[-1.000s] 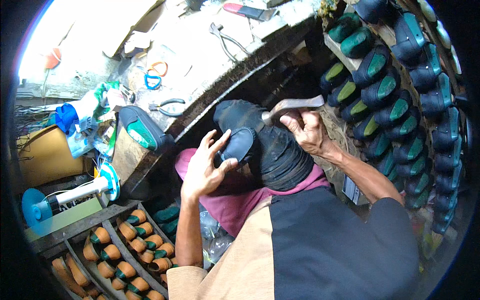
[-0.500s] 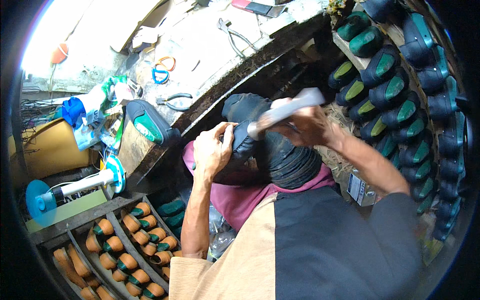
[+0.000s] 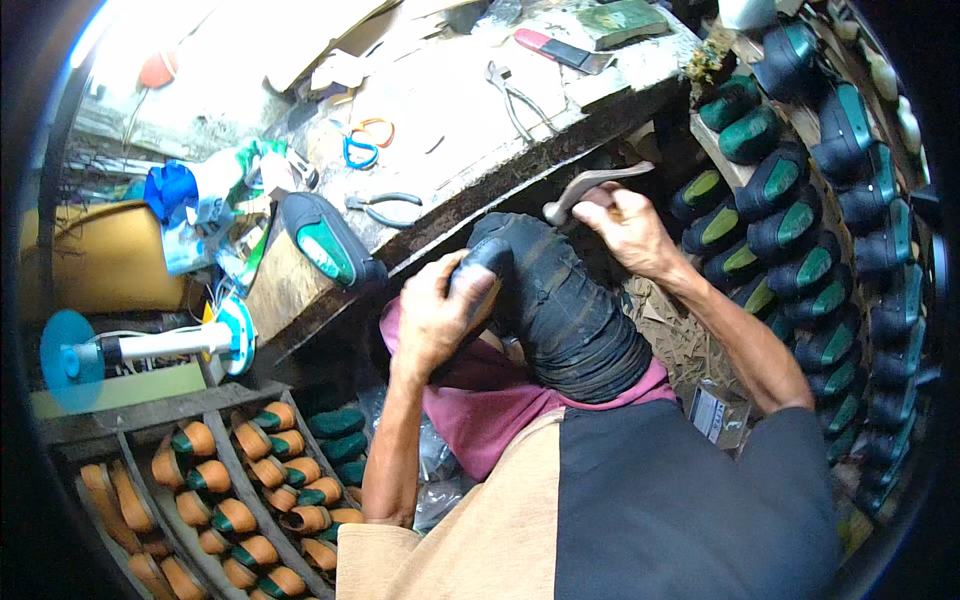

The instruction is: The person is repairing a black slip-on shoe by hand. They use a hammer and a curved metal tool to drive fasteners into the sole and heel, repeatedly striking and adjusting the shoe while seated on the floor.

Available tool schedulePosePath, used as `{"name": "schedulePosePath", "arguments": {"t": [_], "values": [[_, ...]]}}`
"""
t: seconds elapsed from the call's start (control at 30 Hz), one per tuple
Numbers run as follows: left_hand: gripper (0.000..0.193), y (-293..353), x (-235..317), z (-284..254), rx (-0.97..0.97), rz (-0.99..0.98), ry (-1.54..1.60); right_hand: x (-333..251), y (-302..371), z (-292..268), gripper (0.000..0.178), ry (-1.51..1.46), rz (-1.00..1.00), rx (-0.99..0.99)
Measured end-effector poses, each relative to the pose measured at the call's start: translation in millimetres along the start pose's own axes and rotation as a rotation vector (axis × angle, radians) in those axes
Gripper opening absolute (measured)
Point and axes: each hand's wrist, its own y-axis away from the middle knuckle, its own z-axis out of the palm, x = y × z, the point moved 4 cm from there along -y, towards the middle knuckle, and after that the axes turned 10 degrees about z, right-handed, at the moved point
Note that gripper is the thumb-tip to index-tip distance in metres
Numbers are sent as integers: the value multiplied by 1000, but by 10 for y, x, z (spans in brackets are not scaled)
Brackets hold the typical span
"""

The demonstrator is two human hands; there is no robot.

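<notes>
My left hand (image 3: 435, 312) is closed round a black shoe (image 3: 488, 258), held against my lap; motion smears part of it. The dark, ribbed cloth over my leg (image 3: 570, 300) lies just right of the shoe. Farther right, my right hand (image 3: 632, 232) grips a hammer (image 3: 585, 185) with a curved metal head, raised apart from the shoe. Its handle is mostly hidden by my fingers. On the left corner of the bench rests another black shoe (image 3: 322, 240) with a green insole.
On the workbench (image 3: 440, 185) lie black-handled pliers (image 3: 385, 210), pincers (image 3: 515, 100), scissors (image 3: 362, 148) and a red-handled knife (image 3: 560, 50). Black shoes (image 3: 790, 235) line racks at right. Brown shoes (image 3: 235, 515) fill a slatted rack at lower left. Scraps (image 3: 675, 335) lie beyond my right forearm.
The hammer has come away from the shoe, and its head is turned differently in my right hand. My left hand has tilted the shoe. The whole view has shifted slightly.
</notes>
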Motion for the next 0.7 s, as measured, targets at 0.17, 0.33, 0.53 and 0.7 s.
{"name": "schedulePosePath", "arguments": {"t": [0.17, 0.33, 0.53, 0.7], "values": [[67, 302, 295, 52, 213, 261, -189, -128, 226, -247, 33, -530, 223, -81], [67, 541, 419, -19, 268, 326, 248, -1014, 531, -398, 31, -458, 59, 3], [65, 671, 367, 146, 268, 279, 216, -1518, 777, 94, 21, 354, -505, -180], [66, 760, 368, 102, 256, 233, 288, -1483, 910, -26, 26, 324, -472, -48]]}}
